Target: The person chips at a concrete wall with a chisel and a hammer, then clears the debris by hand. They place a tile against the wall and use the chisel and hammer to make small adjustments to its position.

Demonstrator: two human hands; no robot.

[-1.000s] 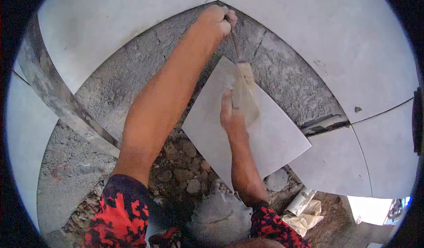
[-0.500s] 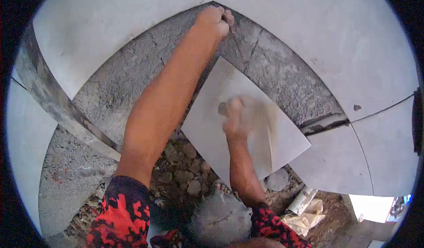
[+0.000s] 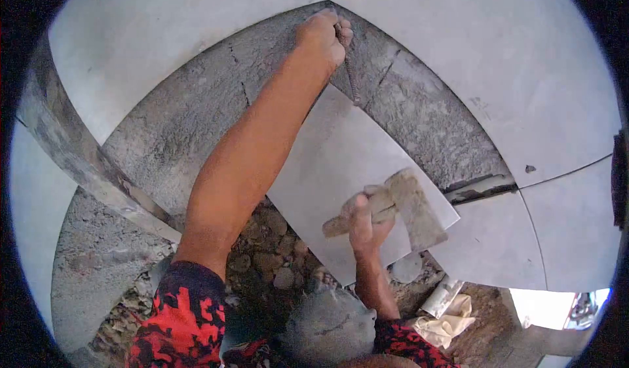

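Left hand (image 3: 323,35): fingers curled closed around a thin metal rod (image 3: 350,73) near the corner where the upper left tile (image 3: 177,31) and the upper right tile (image 3: 472,60) meet. The rod's near end projects from the fist toward the top of the loose tile (image 3: 331,148); its far end is hidden by the hand, so contact with the mortar bed (image 3: 426,126) cannot be confirmed.

Right hand (image 3: 368,227): wrapped around the handle of a broad-headed tool (image 3: 422,214), apart from the rod. The tool is in view over the lower right part of the loose tile; whether the two touch cannot be told.

Hazards and causes:

1. Hand injury. The left hand is bare and sits close below the rod's free end; a glancing blow on that narrow end could land on the knuckles.
2. Edge chipping. A rod slipping sideways under load could damage the nearby tile edges.
3. Tile breakage. A loosened grip or low swing could drop the tool's head onto the loose tile. Its lower left edge borders rubble (image 3: 272,247), and uneven support there, if present, would increase the cracking risk
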